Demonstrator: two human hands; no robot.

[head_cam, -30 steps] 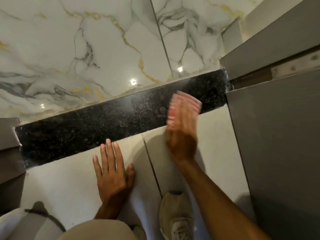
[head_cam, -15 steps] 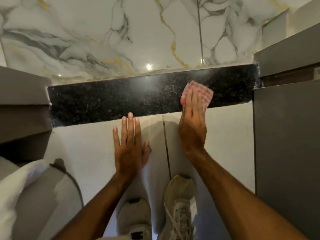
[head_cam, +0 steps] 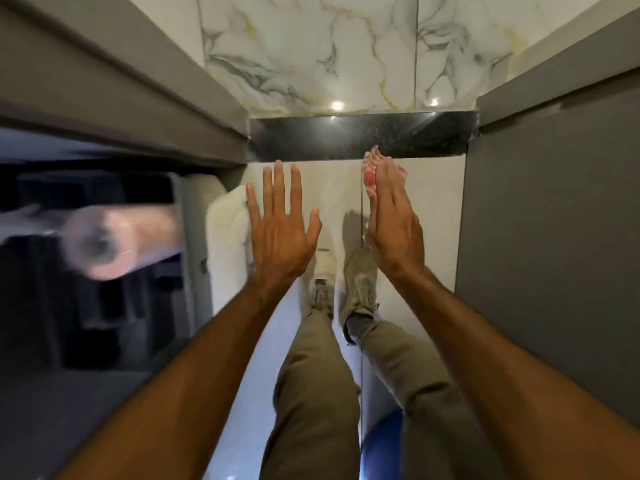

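Note:
My right hand (head_cam: 391, 223) is raised in front of me, seen almost edge-on, its fingers straight. A red-checked cloth (head_cam: 369, 174) lies against the fingers and peeks out on both sides of them; my thumb is hidden on the palm side. My left hand (head_cam: 280, 230) hovers beside it, fingers spread and holding nothing. Both hands are above the pale floor tile (head_cam: 332, 188), just short of the black granite strip (head_cam: 346, 136). Beyond the strip lies white marble flooring with grey and gold veins (head_cam: 311, 64).
A grey cabinet front (head_cam: 554, 237) rises close on the right. Grey framing (head_cam: 121, 98) and a dark opening with a blurred pinkish roll (head_cam: 114, 237) are on the left. A white bundle (head_cam: 225, 237) sits at floor level. My two shoes (head_cam: 360, 275) stand below my hands.
Both hands have lifted off the floor; the right one turned edge-on and took the cloth off the granite strip. The view has pulled back and up, so my legs show.

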